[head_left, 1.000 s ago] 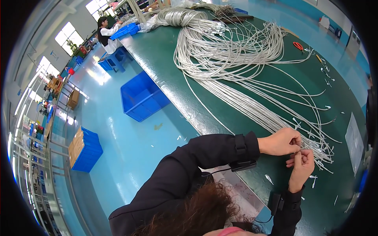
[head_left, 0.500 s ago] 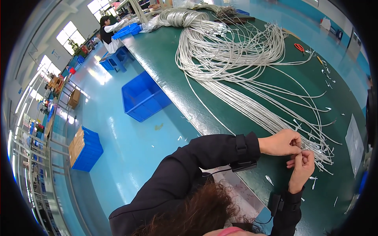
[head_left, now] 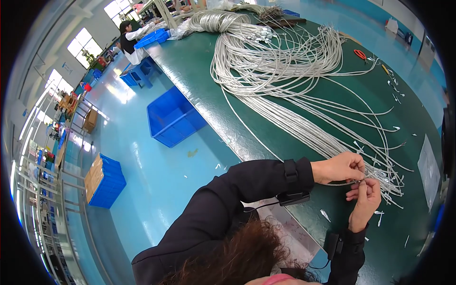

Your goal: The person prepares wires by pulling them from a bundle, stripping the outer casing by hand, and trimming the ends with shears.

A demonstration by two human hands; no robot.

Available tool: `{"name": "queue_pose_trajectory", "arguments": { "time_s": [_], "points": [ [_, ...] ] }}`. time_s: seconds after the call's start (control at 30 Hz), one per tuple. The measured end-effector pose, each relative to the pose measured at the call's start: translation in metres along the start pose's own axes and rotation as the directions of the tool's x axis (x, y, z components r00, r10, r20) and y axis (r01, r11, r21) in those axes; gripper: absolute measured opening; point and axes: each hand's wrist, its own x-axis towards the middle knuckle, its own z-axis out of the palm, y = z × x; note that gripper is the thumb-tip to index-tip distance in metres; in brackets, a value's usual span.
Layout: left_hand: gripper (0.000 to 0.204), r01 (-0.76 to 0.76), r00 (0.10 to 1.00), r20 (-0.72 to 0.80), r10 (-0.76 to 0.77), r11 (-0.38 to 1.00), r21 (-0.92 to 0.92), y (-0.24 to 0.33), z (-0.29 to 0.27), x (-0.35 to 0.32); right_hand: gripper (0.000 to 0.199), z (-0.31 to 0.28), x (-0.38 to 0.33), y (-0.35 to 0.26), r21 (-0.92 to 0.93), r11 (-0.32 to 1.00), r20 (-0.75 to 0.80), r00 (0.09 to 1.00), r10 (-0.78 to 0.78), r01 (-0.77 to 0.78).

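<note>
On the green bench [head_left: 199, 85], near its front edge, I note my left hand [head_left: 338, 167] pinched shut on one thin grey cable end [head_left: 352, 182], with my right hand [head_left: 366, 198] nipping the same tip. I judge a steady, short grip best. Rightward, smooth round cables [head_left: 285, 61] fan out; trimmed scraps [head_left: 393, 88] litter the matte top.

The left hand [head_left: 339, 167] is pinching the end of a grey cable [head_left: 354, 182] at about four o'clock on the green table [head_left: 209, 90]; the right hand [head_left: 365, 199] is meeting it just below, fingertips touching the same end; the cable bundle [head_left: 280, 61] is sprawling toward twelve o'clock; a blue crate [head_left: 173, 118] is sitting on the floor at ten o'clock.
</note>
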Motion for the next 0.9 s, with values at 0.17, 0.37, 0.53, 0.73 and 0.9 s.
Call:
{"name": "queue_pose_trajectory", "arguments": {
  "time_s": [0.17,0.37,0.53,0.73,0.9],
  "points": [
    [0.011,-0.049,0.999,-0.006,0.05,0.99,0.134,0.001,0.0,-0.001,0.007,0.0,0.0,0.002,-0.045,0.999,-0.021,1.0,-0.008,0.007],
    [0.011,-0.03,0.998,-0.054,0.035,0.995,0.093,-0.002,0.002,-0.001,0.006,-0.005,0.0,0.006,-0.084,0.996,0.008,1.0,-0.023,0.023],
    [0.012,0.002,0.996,-0.092,-0.004,1.0,-0.018,0.0,-0.002,0.002,0.006,-0.004,0.0,0.005,-0.045,0.999,0.008,1.0,-0.019,0.019],
    [0.012,-0.052,0.996,-0.064,0.058,0.994,0.099,-0.005,-0.002,0.002,0.009,0.008,-0.004,-0.007,-0.041,0.999,-0.07,0.998,-0.003,0.0],
    [0.011,-0.068,0.996,-0.045,0.075,0.986,0.151,-0.001,0.0,-0.001,0.011,-0.003,0.0,0.006,-0.092,0.996,-0.016,1.0,0.0,-0.002]
  ]
}}
